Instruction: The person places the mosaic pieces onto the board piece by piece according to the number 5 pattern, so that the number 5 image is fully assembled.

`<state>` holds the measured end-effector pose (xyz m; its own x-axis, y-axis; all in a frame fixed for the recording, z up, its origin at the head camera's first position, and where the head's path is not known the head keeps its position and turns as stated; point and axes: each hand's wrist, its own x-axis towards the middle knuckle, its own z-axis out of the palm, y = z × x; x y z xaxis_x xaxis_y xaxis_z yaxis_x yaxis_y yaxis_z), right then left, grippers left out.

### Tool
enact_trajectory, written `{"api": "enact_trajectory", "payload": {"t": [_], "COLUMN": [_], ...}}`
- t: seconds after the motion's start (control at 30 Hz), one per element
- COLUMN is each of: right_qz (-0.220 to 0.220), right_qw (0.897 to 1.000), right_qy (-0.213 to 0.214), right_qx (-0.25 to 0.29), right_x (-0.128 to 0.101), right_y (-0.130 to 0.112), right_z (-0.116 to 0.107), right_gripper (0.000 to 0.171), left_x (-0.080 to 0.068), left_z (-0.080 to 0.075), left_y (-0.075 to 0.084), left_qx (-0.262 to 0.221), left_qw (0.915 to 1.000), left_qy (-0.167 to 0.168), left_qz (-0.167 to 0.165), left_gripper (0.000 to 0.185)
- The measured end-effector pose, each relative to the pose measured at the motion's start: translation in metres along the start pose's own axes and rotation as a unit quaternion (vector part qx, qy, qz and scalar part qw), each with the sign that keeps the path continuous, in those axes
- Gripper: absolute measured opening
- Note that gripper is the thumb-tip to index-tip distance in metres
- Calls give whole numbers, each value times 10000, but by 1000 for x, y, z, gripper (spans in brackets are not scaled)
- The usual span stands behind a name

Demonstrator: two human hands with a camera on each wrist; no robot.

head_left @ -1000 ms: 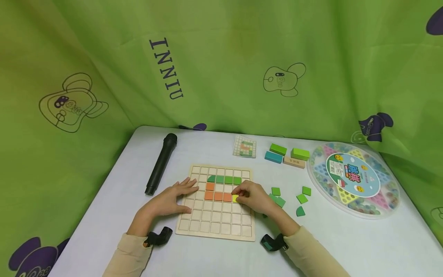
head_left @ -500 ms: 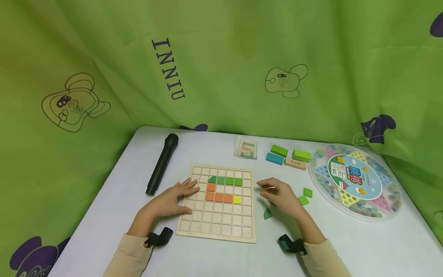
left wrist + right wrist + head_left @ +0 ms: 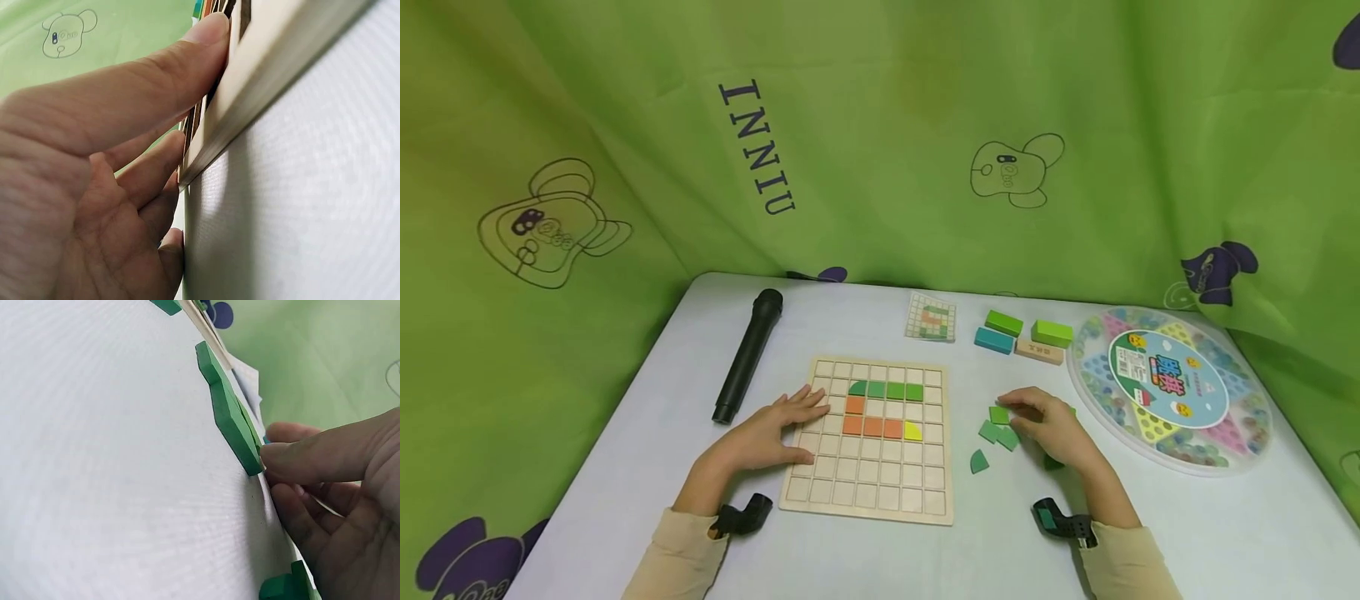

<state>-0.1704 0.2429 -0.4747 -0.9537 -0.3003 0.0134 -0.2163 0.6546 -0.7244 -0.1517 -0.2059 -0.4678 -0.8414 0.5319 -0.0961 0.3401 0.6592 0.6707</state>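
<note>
Green wooden tile [image 3: 998,414] lies flat on the table [image 3: 1150,533] right of the grid board [image 3: 868,492], right hand [image 3: 1052,429] fingertips curled onto it, looks light, stiff, thin, best pinched by opposite edges; left hand [image 3: 767,433] rests flat-fingered on the board's left edge.

The left hand [image 3: 94,187] is filling the left side of the frame, seen from very close, palm turned toward the camera. Its thumb [image 3: 156,81] is lying stretched out along the raised edge of the wooden board [image 3: 250,87], the tip touching the frame near the top. Below it, the straight fingers [image 3: 150,175] are resting on the board's gridded face, past its rim, holding nothing. The white table [image 3: 300,206] is taking up the right half, its woven texture showing. Green cloth with a cartoon bear outline [image 3: 65,31] is hanging behind the hand in the upper left corner
</note>
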Motion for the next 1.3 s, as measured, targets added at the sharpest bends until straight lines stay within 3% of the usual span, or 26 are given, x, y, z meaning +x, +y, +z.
{"api": "enact_trajectory", "payload": {"t": [0.2, 0.47, 0.73, 1.13, 1.3], "right_qz": [-295, -266, -179, -483, -632], "right_qw": [9995, 9984, 9996, 9968, 9946], "right_qy": [-19, 129, 196, -480, -628], "right_qx": [-123, -477, 7, 421, 526], "right_x": [0, 0, -8, -9, -6], "right_y": [2, -2, -24, -72, -85], "right_z": [2, 4, 9, 52, 73], "right_gripper": [30, 27, 28, 27, 26], "left_x": [-1, 0, -1, 2, 1], "left_z": [-1, -1, 0, -1, 0], "left_y": [0, 0, 1, -1, -2], "left_qx": [-61, -57, 21, 119, 134], "left_qw": [10000, 9999, 10000, 9997, 9999], "left_qy": [-5, 5, -1, 38, -18], "left_qz": [-45, 106, 5, 190, 80], "left_gripper": [74, 74, 74, 74, 73]}}
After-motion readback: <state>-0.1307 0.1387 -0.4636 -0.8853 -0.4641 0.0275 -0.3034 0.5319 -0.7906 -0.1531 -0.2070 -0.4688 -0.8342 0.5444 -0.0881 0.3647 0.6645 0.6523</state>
